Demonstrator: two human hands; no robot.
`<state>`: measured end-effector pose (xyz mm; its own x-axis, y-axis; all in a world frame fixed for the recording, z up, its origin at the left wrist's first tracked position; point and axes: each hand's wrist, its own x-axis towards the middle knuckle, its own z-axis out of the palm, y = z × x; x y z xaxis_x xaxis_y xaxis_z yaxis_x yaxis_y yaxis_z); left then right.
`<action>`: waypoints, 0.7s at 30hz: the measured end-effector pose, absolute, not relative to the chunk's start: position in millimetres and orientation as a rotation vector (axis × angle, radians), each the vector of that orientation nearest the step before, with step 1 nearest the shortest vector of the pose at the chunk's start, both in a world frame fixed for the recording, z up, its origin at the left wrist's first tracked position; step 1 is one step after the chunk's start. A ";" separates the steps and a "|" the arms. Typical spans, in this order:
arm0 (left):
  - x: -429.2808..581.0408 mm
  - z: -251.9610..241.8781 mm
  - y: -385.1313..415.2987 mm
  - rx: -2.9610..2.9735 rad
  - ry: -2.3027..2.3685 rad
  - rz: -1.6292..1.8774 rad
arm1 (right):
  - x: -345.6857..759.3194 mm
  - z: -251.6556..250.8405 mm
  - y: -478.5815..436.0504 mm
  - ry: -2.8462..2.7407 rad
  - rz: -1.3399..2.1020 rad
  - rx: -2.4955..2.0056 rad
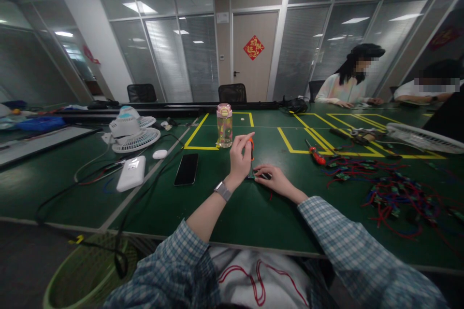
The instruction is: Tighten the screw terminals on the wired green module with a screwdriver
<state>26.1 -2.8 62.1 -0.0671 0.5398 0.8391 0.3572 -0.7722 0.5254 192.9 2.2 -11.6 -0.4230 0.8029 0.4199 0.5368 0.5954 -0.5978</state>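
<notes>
Worktop (261, 227): green; your work sits well apart from the heap of wired boards (398, 193) on your right. Loose leads should stay outside the working spot. Left grip (239, 160): closed about the screwdriver's handle, some fingers extended. Right grip (276, 181): low, fingertips gathered at the board's edge; whether it pinches the board or merely steadies it cannot be told. Brace it flat, fingertips clear of the shaft. Screwdriver (252, 147), orange-handled: near upright, tip end at the board; actual contact unconfirmed. Seat the tip, press straight down, turn with light finger force; a tilted shaft could slip. Small circuit board (250, 176): on the worktop, below the screwdriver, beside your right fingertips.
</notes>
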 end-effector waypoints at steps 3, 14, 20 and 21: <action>26.8 61.9 -2.1 2.040 0.982 1.973 | 192.9 -11.6 1.9 -2.132 0.488 -1.057; 26.8 61.8 -3.9 2.045 0.977 1.959 | 191.8 -9.4 1.3 -2.131 0.489 -1.071; 27.3 62.8 -4.5 2.026 1.014 2.015 | 192.2 -10.8 1.9 -2.128 0.487 -1.074; 27.5 63.0 -4.6 2.026 1.032 2.024 | 192.3 -10.9 2.0 -2.128 0.490 -1.074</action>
<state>27.5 -4.6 63.0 -0.1115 0.5153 0.8497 0.3854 -0.7657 0.5149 192.3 2.0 -10.9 -0.4167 0.8101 0.4125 0.5481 0.5858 -0.5970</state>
